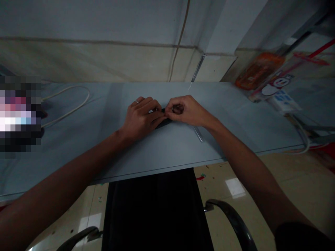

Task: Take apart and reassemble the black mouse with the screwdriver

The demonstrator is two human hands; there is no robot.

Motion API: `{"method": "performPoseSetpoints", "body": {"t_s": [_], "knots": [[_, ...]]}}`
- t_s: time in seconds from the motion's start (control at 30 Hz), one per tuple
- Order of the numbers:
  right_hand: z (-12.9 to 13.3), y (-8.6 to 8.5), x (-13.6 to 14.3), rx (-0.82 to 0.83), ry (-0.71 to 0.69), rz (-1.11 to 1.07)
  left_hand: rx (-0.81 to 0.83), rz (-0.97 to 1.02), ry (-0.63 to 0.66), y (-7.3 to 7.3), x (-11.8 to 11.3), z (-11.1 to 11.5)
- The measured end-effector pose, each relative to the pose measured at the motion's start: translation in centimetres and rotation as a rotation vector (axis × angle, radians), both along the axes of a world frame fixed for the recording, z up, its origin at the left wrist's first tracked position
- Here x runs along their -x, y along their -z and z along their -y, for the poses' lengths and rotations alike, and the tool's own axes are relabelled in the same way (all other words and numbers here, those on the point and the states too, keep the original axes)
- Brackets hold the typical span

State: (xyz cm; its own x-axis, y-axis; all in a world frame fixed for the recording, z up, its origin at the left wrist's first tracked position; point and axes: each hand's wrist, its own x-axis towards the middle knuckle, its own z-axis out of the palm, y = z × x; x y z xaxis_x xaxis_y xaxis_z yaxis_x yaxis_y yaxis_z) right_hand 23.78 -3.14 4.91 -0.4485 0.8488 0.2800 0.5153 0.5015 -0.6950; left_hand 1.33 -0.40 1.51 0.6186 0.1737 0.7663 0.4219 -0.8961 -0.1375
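Observation:
Both hands meet above the middle of the table [146, 153]. Under their fingertips lies a small, dark, flat piece [162, 123], mostly covered, so its kind does not show. My left hand [143, 116], with a ring on one finger, has its thumb and fingers closed on the piece from the left. Facing it, my right hand [184, 109] is curled, thumb and forefinger pinched together at the piece's upper end. Whether something tiny sits in that pinch is hidden. A thin, shiny, straight rod [198, 134] lies just below my right hand, partly covered by it.
At the back right are an orange package [259, 69], a clear cup [277, 82] with a red straw and a white box [284, 101] by a cable. A white cable [86, 99] loops at left beside a blurred-out patch. A black chair [157, 209] stands at the front edge.

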Motion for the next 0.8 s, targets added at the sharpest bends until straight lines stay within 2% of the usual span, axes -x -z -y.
{"method": "performPoseSetpoints", "body": {"t_s": [0.1, 0.23, 0.33, 0.43, 0.63, 0.8], "knots": [[-0.2, -0.3, -0.4, -0.028, 0.079, -0.047, 0.017, -0.007, 0.008, -0.2, -0.2, 0.4], [-1.0, -0.6, -1.6, -0.091, 0.261, -0.134, 0.082, -0.043, 0.024, -0.4, -0.3, 0.7], [-1.6, -0.4, -2.4, -0.173, 0.352, -0.106, 0.111, -0.055, 0.025, -0.6, -0.2, 0.8], [-2.2, 0.3, -2.8, -0.205, 0.380, -0.005, 0.131, -0.069, 0.037, -0.6, -0.2, 0.9], [-2.8, 2.1, -3.0, -0.150, 0.377, 0.101, 0.147, -0.144, 0.061, -0.2, -0.2, 0.9], [-2.6, 2.7, -2.9, -0.156, 0.379, 0.267, 0.124, -0.137, 0.049, 0.0, -0.3, 0.6]]}}
